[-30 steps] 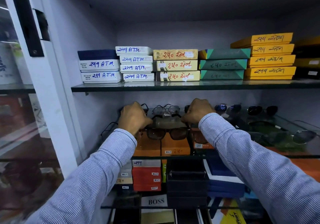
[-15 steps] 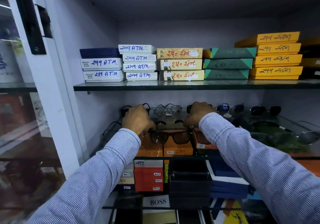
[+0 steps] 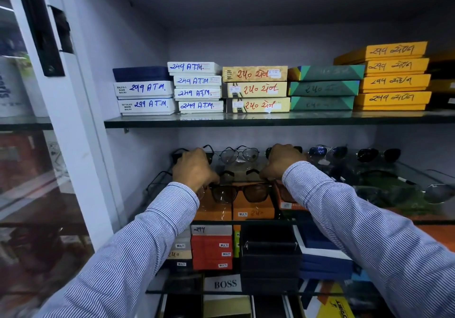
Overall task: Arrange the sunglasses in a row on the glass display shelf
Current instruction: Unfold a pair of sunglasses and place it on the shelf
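Observation:
Brown-lensed sunglasses (image 3: pixel 240 192) with a dark frame sit near the front of the glass display shelf (image 3: pixel 418 219). My left hand (image 3: pixel 194 167) grips their left temple and my right hand (image 3: pixel 280 162) grips their right temple. Behind them, along the back of the shelf, stand clear aviator glasses (image 3: pixel 238 153), blue-lensed sunglasses (image 3: pixel 327 151) and dark sunglasses (image 3: pixel 378 155). A dark pair (image 3: pixel 179 153) is partly hidden behind my left hand. Green-tinted and mirrored pairs (image 3: pixel 403 189) lie on the shelf at the right.
An upper glass shelf (image 3: pixel 270 120) holds stacks of labelled white, yellow, green and orange boxes. Below the display shelf are more boxes, orange, red and black (image 3: pixel 269 251). A white cabinet frame (image 3: pixel 73 120) stands at the left.
The view shifted slightly. Both hands and the brown sunglasses stay in nearly the same place on the shelf, the pair lowered a little toward the front.

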Available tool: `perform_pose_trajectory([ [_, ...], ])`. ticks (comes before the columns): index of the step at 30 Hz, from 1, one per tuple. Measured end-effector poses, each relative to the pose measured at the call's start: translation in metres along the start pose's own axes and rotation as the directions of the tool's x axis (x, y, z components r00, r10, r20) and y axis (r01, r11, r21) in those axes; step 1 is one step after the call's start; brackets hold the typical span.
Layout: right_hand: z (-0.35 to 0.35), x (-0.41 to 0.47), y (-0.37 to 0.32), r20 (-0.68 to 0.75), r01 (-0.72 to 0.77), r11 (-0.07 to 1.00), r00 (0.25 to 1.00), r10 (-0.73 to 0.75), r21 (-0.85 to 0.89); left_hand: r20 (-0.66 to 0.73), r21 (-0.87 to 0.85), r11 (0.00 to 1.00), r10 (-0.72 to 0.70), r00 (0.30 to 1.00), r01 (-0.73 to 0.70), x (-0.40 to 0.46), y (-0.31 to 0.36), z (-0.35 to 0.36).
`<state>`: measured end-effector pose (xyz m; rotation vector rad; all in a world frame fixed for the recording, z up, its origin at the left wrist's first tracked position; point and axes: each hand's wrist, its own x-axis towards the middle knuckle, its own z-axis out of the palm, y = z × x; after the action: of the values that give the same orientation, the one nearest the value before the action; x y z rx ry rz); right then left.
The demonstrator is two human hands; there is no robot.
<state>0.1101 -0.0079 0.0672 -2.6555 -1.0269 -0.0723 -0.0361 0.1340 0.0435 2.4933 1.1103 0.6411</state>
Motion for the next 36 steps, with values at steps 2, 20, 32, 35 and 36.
perform_pose_trajectory([
  [2, 0.0, 0.0, 0.002, -0.015, 0.004, 1.0, 1.0, -0.003, 0.013, -0.008, 0.011, 1.0, 0.006, 1.0, -0.006, -0.001, 0.0, 0.0],
  [20, -0.012, -0.052, 0.087, 0.047, 0.297, 0.955, 0.954, -0.297, 0.0, 0.054, 0.011, 0.83, 0.556, 0.829, -0.558, -0.043, 0.033, 0.032],
  [32, -0.003, -0.048, 0.093, -0.05, 0.339, 0.94, 0.94, -0.338, 0.021, 0.066, -0.003, 0.866, 0.499, 0.864, -0.499, -0.037, 0.03, 0.039],
  [35, -0.001, -0.046, 0.094, -0.045, 0.345, 0.937, 0.938, -0.343, 0.044, 0.049, -0.028, 0.867, 0.498, 0.866, -0.497, -0.037, 0.028, 0.04],
  [36, -0.002, -0.048, 0.092, -0.041, 0.346, 0.937, 0.938, -0.344, 0.044, 0.041, -0.028, 0.866, 0.5, 0.865, -0.499, -0.04, 0.03, 0.038],
])
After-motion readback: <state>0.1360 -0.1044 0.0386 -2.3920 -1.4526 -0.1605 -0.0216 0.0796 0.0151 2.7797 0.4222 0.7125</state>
